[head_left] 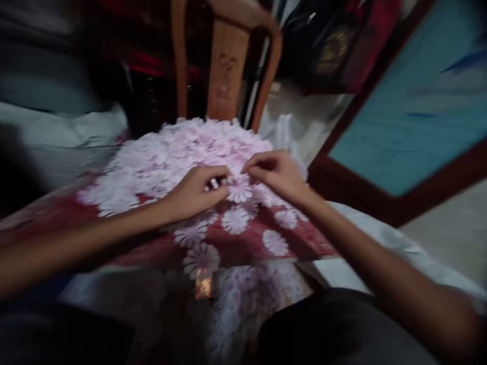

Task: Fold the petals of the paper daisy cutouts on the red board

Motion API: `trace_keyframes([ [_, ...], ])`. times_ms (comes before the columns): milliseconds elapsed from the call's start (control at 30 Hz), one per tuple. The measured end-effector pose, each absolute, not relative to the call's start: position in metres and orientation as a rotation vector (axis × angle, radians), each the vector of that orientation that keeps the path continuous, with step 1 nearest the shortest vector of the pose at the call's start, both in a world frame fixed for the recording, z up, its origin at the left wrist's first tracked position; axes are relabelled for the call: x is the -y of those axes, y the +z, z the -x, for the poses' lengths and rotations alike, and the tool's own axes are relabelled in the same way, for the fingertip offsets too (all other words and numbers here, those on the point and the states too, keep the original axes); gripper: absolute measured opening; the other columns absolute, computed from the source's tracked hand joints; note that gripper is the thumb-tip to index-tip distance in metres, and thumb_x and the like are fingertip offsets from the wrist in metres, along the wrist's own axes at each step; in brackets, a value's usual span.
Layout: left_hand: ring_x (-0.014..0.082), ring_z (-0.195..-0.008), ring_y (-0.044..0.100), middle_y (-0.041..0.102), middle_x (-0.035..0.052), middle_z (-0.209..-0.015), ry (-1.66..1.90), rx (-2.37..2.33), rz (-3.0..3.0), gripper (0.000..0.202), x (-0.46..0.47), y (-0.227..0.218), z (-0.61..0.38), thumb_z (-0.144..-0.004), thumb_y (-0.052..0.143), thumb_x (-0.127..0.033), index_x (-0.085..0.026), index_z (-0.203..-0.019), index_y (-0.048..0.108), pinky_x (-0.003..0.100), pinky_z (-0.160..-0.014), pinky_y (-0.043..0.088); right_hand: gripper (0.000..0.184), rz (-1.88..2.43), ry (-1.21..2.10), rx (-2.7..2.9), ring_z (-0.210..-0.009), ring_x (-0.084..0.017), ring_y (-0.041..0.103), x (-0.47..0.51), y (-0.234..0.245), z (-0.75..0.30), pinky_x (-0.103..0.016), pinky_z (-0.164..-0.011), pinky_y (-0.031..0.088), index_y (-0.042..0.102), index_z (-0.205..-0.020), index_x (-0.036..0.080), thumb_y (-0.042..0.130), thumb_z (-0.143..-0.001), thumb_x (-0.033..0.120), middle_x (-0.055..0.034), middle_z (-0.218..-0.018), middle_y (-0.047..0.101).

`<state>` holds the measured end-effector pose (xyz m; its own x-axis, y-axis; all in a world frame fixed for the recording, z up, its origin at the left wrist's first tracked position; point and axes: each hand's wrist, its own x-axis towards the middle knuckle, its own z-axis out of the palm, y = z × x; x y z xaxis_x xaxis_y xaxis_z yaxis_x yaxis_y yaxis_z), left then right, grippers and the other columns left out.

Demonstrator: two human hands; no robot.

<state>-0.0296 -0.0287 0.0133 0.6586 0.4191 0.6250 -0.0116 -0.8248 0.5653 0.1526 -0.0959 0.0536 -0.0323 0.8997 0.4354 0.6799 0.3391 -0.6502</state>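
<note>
A big heap of pale pink flower-shaped cutouts [182, 149] lies on a dark red board [243, 246] in front of me. My left hand [196, 195] is curled at the heap's near edge, fingertips pinched on a small pale piece. My right hand [276, 175] is pinched too, fingers closed over the edge of a pink flower cutout [239, 190] lying between both hands. Several loose flowers [236, 220] are scattered on the red surface below my hands. The picture is blurred by motion.
A brown wooden chair back [228, 66] stands just behind the heap. A framed blue panel [403, 111] leans at the right. White cloth [57, 142] lies at the left and below my right forearm [380, 243]. More flowers hang in a clear bag [243, 299] under the board.
</note>
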Motion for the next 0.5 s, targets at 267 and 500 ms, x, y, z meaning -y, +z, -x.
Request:
trace_keyframes([
  [267,0.0098,-0.074,0.06,0.069,0.0011,-0.083,1.059,-0.458,-2.346,0.015,0.027,0.019,0.035,-0.083,0.055,-0.019,-0.014,-0.084,0.069,0.019,-0.065,0.045,0.012,1.38,0.185,1.692,-0.071,-0.01,0.059,0.083,0.055,-0.156,-0.022,-0.06,0.047,0.075,-0.083,0.015,0.067,-0.074,0.014,-0.0046,-0.082,0.07],
  [500,0.01,-0.071,0.06,0.067,0.0012,-0.078,1.005,-0.499,-2.316,0.011,0.024,0.012,0.043,-0.084,0.063,-0.024,-0.015,-0.086,0.07,0.02,-0.063,0.046,0.041,1.632,0.355,1.962,-0.081,-0.018,0.064,0.072,0.046,-0.169,-0.031,-0.065,0.054,0.068,-0.116,0.017,0.07,-0.077,0.027,-0.0095,-0.113,0.065],
])
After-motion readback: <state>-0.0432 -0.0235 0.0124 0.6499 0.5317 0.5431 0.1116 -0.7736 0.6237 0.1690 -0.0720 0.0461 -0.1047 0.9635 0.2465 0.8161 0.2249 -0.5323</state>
